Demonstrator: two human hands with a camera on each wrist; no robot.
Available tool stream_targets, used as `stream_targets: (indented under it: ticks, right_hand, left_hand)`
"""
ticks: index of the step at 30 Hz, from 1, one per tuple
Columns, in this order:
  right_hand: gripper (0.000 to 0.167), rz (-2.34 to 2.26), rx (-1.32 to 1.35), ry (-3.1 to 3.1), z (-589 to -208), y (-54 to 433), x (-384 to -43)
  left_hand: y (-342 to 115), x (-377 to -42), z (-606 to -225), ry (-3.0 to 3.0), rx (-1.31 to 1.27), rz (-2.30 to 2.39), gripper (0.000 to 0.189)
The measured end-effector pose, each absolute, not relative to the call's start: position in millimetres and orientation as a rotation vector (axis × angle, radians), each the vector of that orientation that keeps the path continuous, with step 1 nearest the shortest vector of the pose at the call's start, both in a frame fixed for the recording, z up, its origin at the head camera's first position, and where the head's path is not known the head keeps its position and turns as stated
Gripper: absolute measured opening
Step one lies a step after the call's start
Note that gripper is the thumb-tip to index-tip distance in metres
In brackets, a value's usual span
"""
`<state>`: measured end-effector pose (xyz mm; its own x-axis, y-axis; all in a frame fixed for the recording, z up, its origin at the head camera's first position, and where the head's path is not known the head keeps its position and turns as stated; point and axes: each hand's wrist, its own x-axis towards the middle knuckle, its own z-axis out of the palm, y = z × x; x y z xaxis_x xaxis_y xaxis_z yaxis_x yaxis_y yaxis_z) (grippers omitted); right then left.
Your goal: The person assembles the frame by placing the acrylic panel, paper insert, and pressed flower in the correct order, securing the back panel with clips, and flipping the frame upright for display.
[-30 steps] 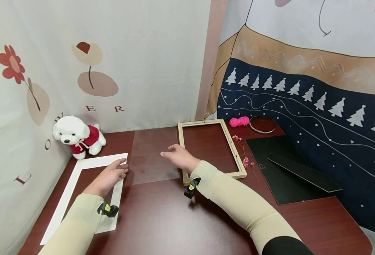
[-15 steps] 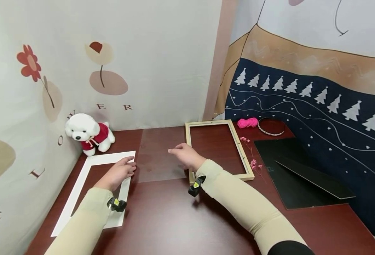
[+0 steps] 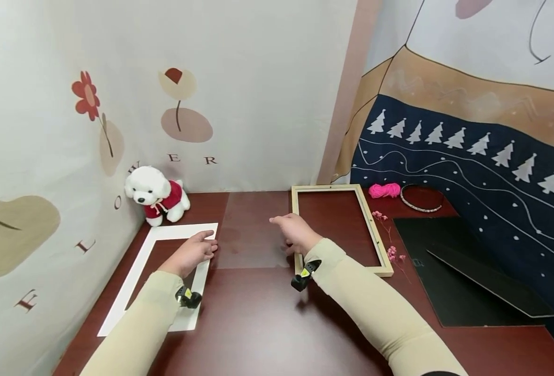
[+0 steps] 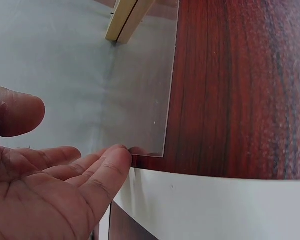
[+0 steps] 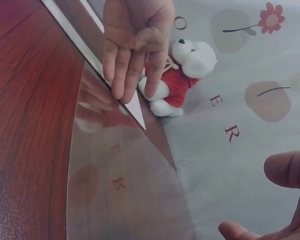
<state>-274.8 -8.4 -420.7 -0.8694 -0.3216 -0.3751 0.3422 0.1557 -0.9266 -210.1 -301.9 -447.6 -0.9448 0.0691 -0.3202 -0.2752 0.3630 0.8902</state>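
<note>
1. The left hand (image 3: pixel 189 253) is pointing nearly straight fingers at the left edge of a clear sheet (image 3: pixel 253 230), its thumb standing well apart — its grasp holding nothing. Whether the fingertips are touching the sheet, one cannot tell.
2. At the opposite edge, the right hand (image 3: pixel 300 233) is holding nothing either, thumb and fingers standing wide apart.
3. Between the two hands, the sheet is lying flat on a dark red table (image 3: pixel 253 324).
4. A white mat (image 3: pixel 178 233) is lying beneath the left hand, one corner just beside the sheet.
5. A wooden frame (image 3: pixel 373 230) is lying at the sheet's right side, partly behind the right hand.
6. Farther out, a plush dog (image 3: pixel 152 188) in red is standing behind the mat — while pink flowers (image 3: pixel 392 253) and a black board (image 3: pixel 446 292) are lying beyond the frame.
</note>
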Motion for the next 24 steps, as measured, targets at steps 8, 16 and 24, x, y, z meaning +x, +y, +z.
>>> stream_targets:
  ticks: [8,16,24]
  right_hand:
    - [0.068,-1.801,0.075,1.906,-422.5,-0.1,-271.5]
    - [0.059,-1.725,-0.032,1.985,-422.8,-3.3,-269.6]
    - [0.053,-1.714,-0.079,1.992,-422.4,-9.8,-270.0]
  left_hand:
    - [-289.9,-215.7,-450.5,2.31,-0.173,1.616,0.071]
    - [-283.1,-213.5,-445.8,2.47,-0.13,1.396,0.071]
    - [-284.8,-206.3,-442.8,2.53,-0.037,1.226,0.076]
